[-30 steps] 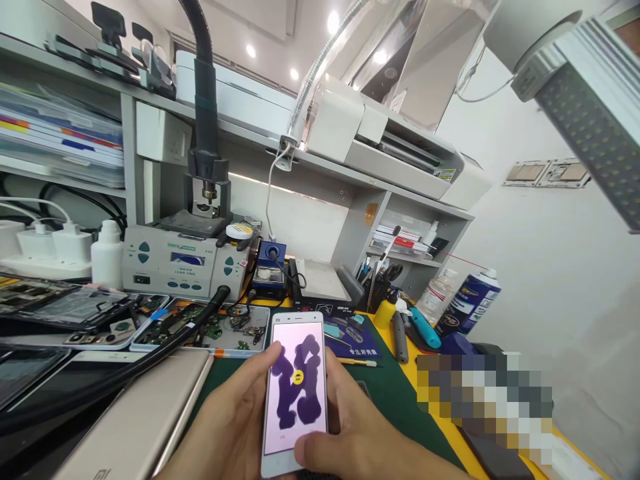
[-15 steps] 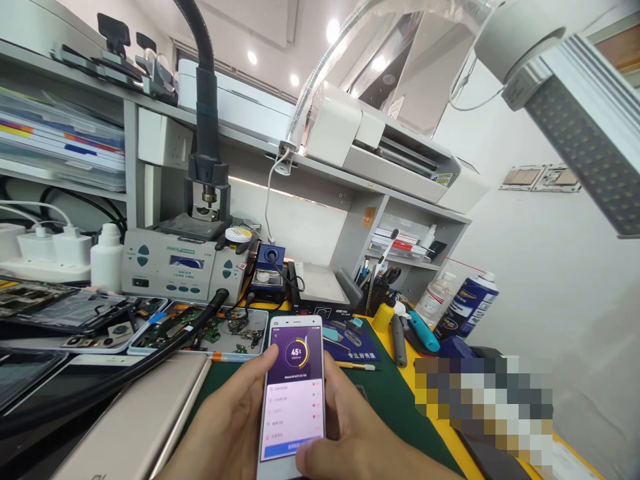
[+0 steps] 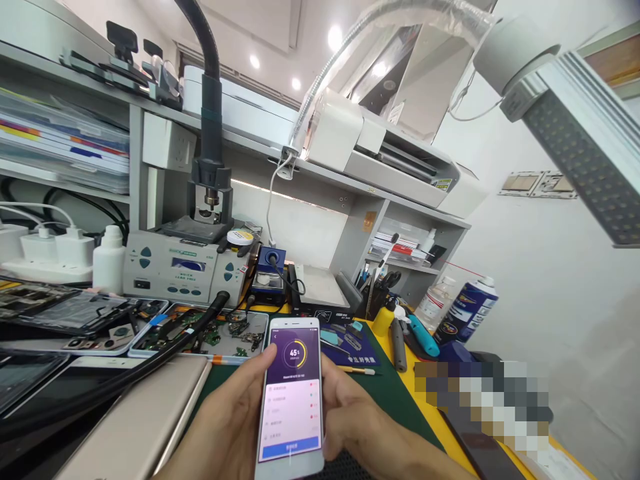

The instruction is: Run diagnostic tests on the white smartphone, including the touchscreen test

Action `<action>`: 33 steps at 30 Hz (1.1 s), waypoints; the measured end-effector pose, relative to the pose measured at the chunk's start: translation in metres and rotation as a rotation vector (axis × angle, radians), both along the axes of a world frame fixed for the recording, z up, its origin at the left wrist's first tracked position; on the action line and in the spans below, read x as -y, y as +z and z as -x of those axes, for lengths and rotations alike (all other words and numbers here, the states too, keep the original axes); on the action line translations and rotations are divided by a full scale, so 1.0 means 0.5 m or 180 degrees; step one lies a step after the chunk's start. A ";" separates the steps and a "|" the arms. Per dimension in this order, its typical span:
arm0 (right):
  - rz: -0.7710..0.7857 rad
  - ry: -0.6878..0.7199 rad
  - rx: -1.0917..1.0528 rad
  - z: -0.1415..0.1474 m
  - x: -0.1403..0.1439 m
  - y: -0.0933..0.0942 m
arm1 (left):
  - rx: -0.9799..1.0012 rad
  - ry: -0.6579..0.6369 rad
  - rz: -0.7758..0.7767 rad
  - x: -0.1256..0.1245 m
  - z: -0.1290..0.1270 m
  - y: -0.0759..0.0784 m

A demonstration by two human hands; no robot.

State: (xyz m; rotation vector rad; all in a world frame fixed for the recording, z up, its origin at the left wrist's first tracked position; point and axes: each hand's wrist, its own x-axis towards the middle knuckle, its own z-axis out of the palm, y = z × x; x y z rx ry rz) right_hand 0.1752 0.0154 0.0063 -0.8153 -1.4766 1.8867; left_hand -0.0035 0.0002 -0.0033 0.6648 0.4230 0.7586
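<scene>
Holding the white smartphone (image 3: 293, 400) upright over the green mat (image 3: 395, 400), you were mid-check on a lit screen: purple dial reading 45, a list below, a blue button at the bottom edge. Your left hand (image 3: 225, 427) was wrapped around the phone's left edge, thumb lying along the side near the dial, so fingers clenched on it. Your right hand (image 3: 365, 433) cupped the right edge from behind; fingers looked loosely curled against the phone, thumb off the glass, and how firm that hold was you could not tell from this view.

Judged step: reading a test or scan result. Next move probably called for a thumb tap on the blue button, needing a steady left-hand hold and a short reach down the glass.

Around you: a gold phone back (image 3: 135, 427) lay at the left, just beside your left wrist. A black hose (image 3: 150, 363) ran across it toward the parts tray (image 3: 220, 333). The rework station (image 3: 180, 267) stood behind, with a white bottle (image 3: 109, 259) to its left. A blue-handled tool (image 3: 424, 337) and a spray can (image 3: 467, 310) sat to the right. A lamp head (image 3: 585, 147) hung above right.

Nothing blocked the screen; the hose and gold back crowded the left side only.
</scene>
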 end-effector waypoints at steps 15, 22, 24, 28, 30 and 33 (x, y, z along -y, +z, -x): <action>0.0134 -0.0206 -0.0069 0.012 0.013 0.012 | -0.0448 0.0014 0.0004 0.014 0.005 0.037; 0.0148 -0.0172 -0.0068 0.012 0.015 0.005 | -0.0298 -0.0070 0.0021 0.009 0.003 0.030; 0.0155 -0.0198 -0.0076 0.011 0.013 0.000 | -0.0295 -0.0070 0.0044 0.009 0.002 0.030; 0.0134 -0.0229 -0.0007 0.013 0.012 -0.002 | -0.0327 -0.0026 0.0055 0.011 0.002 0.031; 0.0121 -0.0240 0.0029 0.014 0.012 -0.001 | -0.0337 -0.0007 0.0064 0.011 0.001 0.031; 0.0132 -0.0270 0.0046 0.015 0.014 0.001 | -0.0353 -0.0050 0.0038 0.009 -0.001 0.026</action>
